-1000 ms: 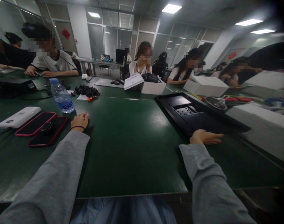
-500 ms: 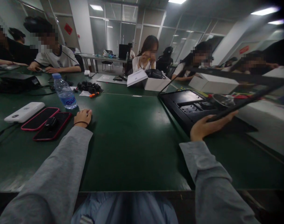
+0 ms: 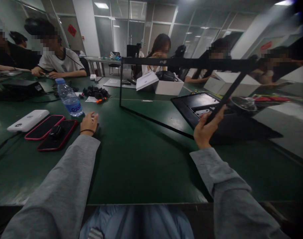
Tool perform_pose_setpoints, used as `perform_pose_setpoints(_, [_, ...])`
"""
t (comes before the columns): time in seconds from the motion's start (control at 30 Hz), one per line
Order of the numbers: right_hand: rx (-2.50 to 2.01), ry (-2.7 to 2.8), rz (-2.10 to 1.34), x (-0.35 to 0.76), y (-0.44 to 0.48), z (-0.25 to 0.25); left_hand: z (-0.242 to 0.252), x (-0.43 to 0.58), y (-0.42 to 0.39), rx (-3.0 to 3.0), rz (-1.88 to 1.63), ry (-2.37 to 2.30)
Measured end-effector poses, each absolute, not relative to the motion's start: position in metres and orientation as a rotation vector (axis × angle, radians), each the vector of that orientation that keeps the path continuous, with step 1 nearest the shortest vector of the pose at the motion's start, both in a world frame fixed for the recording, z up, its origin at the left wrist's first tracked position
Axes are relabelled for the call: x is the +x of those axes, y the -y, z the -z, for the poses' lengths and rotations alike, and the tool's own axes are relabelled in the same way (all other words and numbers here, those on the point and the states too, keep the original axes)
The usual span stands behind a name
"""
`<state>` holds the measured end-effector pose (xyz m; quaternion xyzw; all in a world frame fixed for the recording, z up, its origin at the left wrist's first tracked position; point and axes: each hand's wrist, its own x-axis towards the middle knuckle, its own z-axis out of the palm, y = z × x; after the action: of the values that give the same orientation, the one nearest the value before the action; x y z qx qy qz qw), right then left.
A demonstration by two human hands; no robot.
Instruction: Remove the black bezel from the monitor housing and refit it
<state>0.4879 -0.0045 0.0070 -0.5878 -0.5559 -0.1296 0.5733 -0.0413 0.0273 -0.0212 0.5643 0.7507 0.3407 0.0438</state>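
My right hand (image 3: 205,130) grips one side bar of a thin black rectangular frame (image 3: 181,61) and holds it tilted up over the green table (image 3: 141,149). The frame's lower left edge runs close above the tabletop. Behind it lies a black monitor back panel (image 3: 206,106), flat, with a recessed middle. My left hand (image 3: 89,122) rests on the table with fingers loosely apart, holding nothing, just right of two red-cased phones (image 3: 51,131) and in front of a water bottle (image 3: 68,98).
A white power bank (image 3: 28,120) lies left of the phones. Open white boxes (image 3: 163,87) and black parts (image 3: 95,92) sit farther back. Several seated people work along the far and left sides. White boxes and tools crowd the right.
My right hand has lifted the black frame off the monitor panel and swung it up and leftward. My left hand has stayed in place, fingers opening slightly.
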Motion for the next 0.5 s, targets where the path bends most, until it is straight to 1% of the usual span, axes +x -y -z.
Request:
perform_pose_setpoints(0.1, [-1.403,1.322,0.23,0.489,-0.003,0.004,0.024,-0.043,-0.03,1.742,-1.246,-2.183])
perform_pose_setpoints(0.17, [-1.436,1.336,0.19,0.49,-0.008,0.011,0.024,-0.042,-0.03,1.736,-1.29,-2.134])
perform_pose_setpoints(0.37, [-1.48,1.292,0.198,0.493,-0.017,0.021,0.015,-0.032,-0.021,1.78,-1.108,-2.042])
perform_pose_setpoints(0.5, [-1.537,1.331,0.093,0.5,-0.025,0.03,0.013,-0.03,-0.02,1.805,-0.985,-2.189])
